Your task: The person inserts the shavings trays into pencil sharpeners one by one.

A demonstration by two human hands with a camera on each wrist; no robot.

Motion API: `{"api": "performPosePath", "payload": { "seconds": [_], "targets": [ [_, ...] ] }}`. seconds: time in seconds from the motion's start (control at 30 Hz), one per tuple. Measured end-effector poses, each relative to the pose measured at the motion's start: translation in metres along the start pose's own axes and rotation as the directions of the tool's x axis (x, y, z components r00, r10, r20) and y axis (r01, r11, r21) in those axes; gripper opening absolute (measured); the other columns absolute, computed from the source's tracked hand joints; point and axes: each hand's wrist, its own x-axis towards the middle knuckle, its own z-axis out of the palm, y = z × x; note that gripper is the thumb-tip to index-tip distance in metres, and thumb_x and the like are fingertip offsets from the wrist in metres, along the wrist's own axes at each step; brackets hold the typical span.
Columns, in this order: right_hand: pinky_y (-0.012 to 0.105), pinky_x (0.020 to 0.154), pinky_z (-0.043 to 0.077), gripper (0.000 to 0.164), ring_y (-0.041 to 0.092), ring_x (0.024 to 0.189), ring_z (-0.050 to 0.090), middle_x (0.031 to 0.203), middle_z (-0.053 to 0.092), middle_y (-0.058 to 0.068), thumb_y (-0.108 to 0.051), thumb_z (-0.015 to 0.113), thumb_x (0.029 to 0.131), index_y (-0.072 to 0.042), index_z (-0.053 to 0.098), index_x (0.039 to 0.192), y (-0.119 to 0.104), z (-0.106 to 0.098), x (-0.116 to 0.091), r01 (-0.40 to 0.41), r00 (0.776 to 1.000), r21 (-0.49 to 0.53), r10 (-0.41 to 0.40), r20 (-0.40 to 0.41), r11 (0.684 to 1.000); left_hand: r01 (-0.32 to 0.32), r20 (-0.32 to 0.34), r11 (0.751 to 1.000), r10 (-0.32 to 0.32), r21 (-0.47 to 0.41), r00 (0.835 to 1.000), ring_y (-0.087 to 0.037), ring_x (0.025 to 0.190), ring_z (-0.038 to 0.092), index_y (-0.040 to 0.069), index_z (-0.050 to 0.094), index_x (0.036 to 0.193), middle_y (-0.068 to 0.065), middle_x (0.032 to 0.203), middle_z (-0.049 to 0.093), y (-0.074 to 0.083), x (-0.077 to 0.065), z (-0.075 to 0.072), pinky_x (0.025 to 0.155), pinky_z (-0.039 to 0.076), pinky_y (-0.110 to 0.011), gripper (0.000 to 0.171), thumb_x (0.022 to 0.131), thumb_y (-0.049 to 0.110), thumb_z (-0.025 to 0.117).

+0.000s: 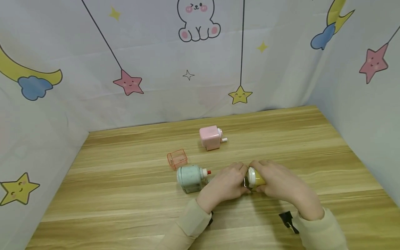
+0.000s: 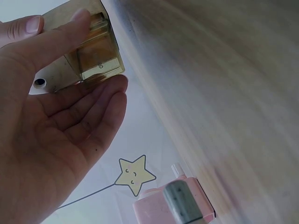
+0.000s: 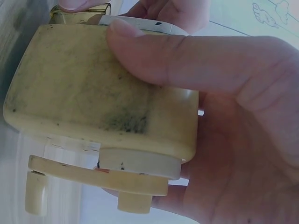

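Note:
A yellow crank pencil sharpener (image 1: pixel 259 179) with scuffed, dirty sides is gripped by my right hand (image 1: pixel 279 178). In the right wrist view its crank handle (image 3: pixel 98 179) points down, and my right thumb lies along the body. My left hand (image 1: pixel 229 182) pinches the clear amber shavings drawer (image 2: pixel 99 53) at the sharpener's front face, thumb on one side and fingers on the other. Beside the drawer, the round pencil hole (image 2: pixel 40 83) shows in the left wrist view. How far the drawer sits inside the body, I cannot tell.
Left of my left hand lies a teal sharpener (image 1: pixel 189 177) with a red-tipped knob. Behind it are a clear red-edged drawer (image 1: pixel 177 159) and a pink crank sharpener (image 1: pixel 210 136). A printed cloth (image 1: pixel 162 104) borders the wooden table (image 1: pixel 125 198).

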Motion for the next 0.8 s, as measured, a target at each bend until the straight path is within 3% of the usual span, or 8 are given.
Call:
{"api": "performPosePath", "payload": {
  "seconds": [0.8],
  "targets": [
    [0.044, 0.068, 0.052, 0.052, 0.017, 0.079, 0.055, 0.091, 0.063, 0.004, -0.013, 0.079, 0.061, -0.009, 0.055, 0.107, -0.001, -0.0009, -0.0001, 0.033, 0.999, -0.001, -0.033, -0.023, 0.999, 0.008, -0.021, 0.999, -0.009, -0.049, 1.0, -0.008, 0.083, 0.049, 0.005, 0.052, 0.111, 0.0, 0.094, 0.057, -0.0003, 0.0003, -0.0007, 0.074, 0.049, -0.021, 0.058, 0.071, 0.042, 0.072]
  ]
}}
